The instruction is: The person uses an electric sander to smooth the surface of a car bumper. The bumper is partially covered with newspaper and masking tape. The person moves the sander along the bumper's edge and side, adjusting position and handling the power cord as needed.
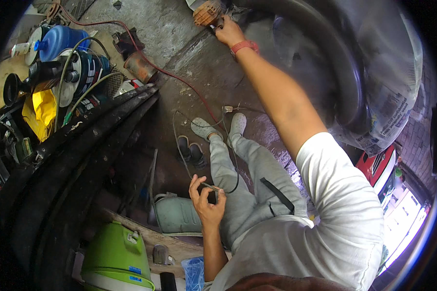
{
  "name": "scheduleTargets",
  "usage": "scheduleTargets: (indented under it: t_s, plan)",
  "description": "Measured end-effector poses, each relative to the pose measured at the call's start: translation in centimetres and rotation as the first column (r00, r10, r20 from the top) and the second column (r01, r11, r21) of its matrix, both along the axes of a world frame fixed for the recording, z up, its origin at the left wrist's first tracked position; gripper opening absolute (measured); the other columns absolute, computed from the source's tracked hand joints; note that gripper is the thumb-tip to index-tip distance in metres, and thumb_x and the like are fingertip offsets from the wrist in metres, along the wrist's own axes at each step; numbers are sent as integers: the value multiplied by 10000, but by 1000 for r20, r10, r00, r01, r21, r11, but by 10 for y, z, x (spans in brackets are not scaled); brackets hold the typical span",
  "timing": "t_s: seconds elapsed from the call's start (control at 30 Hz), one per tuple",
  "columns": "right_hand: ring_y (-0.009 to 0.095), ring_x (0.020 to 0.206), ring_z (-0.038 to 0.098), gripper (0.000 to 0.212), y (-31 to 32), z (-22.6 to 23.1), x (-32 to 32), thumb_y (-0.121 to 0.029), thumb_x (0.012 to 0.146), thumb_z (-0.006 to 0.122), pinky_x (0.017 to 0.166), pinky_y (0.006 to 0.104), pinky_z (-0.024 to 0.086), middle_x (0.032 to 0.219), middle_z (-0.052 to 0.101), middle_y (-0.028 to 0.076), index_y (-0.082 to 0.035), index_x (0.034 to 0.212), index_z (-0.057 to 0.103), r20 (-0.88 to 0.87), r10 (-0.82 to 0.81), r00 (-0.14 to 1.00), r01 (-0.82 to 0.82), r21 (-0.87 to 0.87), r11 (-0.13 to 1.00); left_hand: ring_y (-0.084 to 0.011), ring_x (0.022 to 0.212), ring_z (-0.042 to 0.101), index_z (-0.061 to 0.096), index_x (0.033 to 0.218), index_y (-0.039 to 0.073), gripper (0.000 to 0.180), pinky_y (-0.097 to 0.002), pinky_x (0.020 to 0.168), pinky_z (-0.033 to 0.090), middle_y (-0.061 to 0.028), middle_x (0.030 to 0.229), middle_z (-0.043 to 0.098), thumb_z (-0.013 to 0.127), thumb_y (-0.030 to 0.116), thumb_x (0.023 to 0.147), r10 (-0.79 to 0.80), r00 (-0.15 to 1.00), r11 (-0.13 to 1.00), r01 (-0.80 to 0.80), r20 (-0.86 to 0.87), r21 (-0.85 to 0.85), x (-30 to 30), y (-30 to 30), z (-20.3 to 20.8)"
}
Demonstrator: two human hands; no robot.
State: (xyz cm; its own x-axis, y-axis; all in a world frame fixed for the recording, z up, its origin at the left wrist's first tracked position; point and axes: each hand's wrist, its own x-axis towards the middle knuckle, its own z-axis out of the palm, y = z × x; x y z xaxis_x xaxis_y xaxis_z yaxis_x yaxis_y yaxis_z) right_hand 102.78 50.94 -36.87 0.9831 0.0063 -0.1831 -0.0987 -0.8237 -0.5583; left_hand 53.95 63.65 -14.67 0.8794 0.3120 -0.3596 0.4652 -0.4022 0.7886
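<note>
Over stained concrete floor (179,72), best to steady orange tool (208,13) near dark curved panel (348,63) with right hand (230,33) clamped on its lower end; keep cord (237,178) lightly pinched in left hand (210,203), looping clear of grey clogs (203,128).

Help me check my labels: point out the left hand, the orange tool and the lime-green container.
Left hand (209,205), head view, its middle.
Orange tool (207,13), head view, housing.
Lime-green container (110,250), head view, side.
</note>
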Motion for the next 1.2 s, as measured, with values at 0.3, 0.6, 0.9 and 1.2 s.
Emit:
scheduleTargets:
  t_s: [0.3,0.6,0.9,1.2]
  plan:
    - [485,1191,608,521,-3,133,-56,-156,921,681,1015,503,470,1286,613,321,63,1334,450,208,-358,910,242,433,868,-429,1396,453,588,846,45,167,-562,1113,392,-162,1346,556,750,40,808,-43,998,998,42,34,37,-8,5,17]
    - [355,1122,652,496,-93,268,-168,-124,945,701,1016,436,471,1180,674,204,27,1340,440,182,-652,736,338,736,587,-437,1335,503,610,856,29,175,-531,1105,397,-178,1317,592,767,49,781,-143,987,987,137,70,88,-29,25,32]
    - [113,621,581,294,-222,338,-300,-133,980,694,534,282,518,835,597,47,-14,1187,523,-42,-908,417,414,898,149,-385,1268,544,599,859,16,180,-484,1044,441,-167,1324,587,765,51,797,-190,974,978,177,120,112,-39,20,45]
    - [152,602,578,238,-355,311,-425,-190,992,690,510,332,519,779,574,32,-91,1091,498,-398,-905,151,443,845,-298,-376,1206,577,620,900,-3,170,-454,984,480,-163,1307,589,757,36,806,-386,905,911,345,177,224,-29,-22,84]
